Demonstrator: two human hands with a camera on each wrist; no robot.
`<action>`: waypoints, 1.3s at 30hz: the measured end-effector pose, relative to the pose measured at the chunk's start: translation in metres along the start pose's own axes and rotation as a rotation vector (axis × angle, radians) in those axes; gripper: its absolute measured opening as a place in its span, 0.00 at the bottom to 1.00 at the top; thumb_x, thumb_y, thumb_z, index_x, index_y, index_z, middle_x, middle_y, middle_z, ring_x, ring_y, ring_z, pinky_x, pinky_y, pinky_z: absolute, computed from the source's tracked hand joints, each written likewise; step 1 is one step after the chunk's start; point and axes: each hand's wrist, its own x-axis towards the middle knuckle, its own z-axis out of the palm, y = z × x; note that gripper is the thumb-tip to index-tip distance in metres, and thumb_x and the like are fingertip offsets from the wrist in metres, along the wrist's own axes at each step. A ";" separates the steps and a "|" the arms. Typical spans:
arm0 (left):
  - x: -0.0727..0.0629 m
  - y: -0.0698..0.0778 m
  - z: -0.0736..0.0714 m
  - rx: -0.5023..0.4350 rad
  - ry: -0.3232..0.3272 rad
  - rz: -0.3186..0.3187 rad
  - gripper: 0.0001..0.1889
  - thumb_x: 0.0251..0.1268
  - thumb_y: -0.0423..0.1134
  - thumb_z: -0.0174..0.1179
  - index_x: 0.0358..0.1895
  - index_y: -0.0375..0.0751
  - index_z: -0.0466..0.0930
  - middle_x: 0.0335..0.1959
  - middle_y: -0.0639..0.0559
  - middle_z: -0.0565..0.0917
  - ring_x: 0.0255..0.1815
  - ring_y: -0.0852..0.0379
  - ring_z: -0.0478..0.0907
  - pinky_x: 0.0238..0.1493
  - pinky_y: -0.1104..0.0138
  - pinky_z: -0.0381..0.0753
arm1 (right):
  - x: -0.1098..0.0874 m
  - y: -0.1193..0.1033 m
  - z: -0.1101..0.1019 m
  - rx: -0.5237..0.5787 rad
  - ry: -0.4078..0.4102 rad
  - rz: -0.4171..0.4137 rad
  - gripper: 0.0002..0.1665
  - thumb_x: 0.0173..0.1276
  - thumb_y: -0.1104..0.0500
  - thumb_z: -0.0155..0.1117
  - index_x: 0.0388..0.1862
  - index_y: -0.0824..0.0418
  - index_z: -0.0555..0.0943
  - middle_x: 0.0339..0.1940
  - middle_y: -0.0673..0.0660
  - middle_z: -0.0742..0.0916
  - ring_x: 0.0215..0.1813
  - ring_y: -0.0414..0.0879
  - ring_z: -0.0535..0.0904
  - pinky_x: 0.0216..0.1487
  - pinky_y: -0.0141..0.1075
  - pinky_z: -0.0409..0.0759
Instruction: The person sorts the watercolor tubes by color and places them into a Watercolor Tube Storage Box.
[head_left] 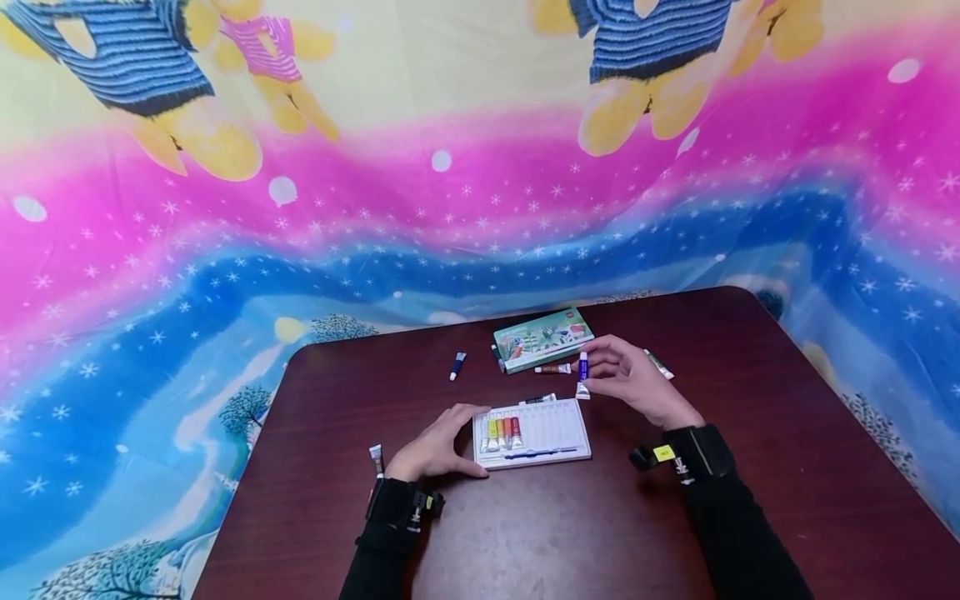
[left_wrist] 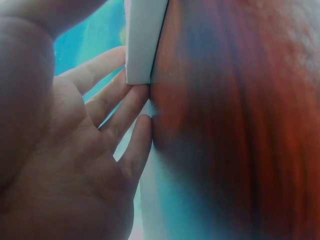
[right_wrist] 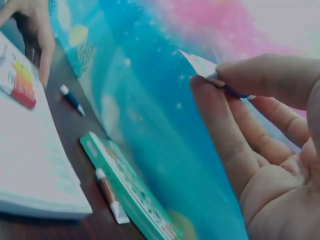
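My right hand (head_left: 628,379) pinches a purple paint tube (head_left: 582,372) between thumb and fingertips, above the back right corner of a white slotted tray (head_left: 555,429). The right wrist view shows its flat white end (right_wrist: 201,66) at the fingertips, with much of the tube hidden by fingers. At the tray's left end my left hand (head_left: 431,446) rests, fingers spread and fairly straight, thumb by the near corner. Yellow, orange and red paint tubes (head_left: 503,432) lie side by side in the tray's left slots. Along its front lies a blue paintbrush (head_left: 540,453).
A green printed box (head_left: 543,337) lies at the back, with a brown tube (head_left: 553,368) before it. Around the tray are a dark tube (head_left: 540,399), a blue tube (head_left: 457,366), a green tube (head_left: 658,363) and another tube (head_left: 377,458) beside my left wrist. A patterned cloth hangs behind the table.
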 end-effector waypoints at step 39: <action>0.000 0.001 -0.001 -0.023 -0.008 0.007 0.51 0.51 0.58 0.80 0.80 0.58 0.63 0.75 0.52 0.68 0.73 0.51 0.64 0.73 0.46 0.70 | 0.012 0.061 0.101 -0.401 -0.041 0.176 0.26 0.61 0.65 0.79 0.59 0.60 0.85 0.47 0.56 0.85 0.44 0.45 0.85 0.45 0.34 0.87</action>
